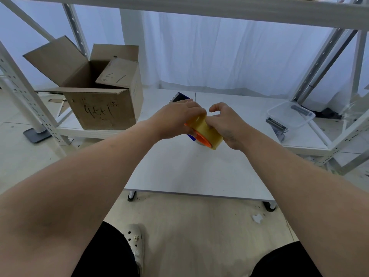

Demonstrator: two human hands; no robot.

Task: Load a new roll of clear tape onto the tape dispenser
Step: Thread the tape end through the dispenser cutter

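A yellowish clear tape roll (207, 132) sits on the orange hub of a blue tape dispenser (180, 97), held above the low white table (189, 172). The dispenser's serrated blade end sticks out beyond my left hand (175, 118), which grips the dispenser body from the left. My right hand (227, 124) holds the roll from the right, with thumb and forefinger curled over its top. Most of the dispenser is hidden behind my hands and the roll.
An open cardboard box (99, 96) stands on the white shelf at the left. A clear plastic tray (291, 114) with dark metal parts lies at the right. White rack posts frame both sides. My knees and a shoe show at the bottom.
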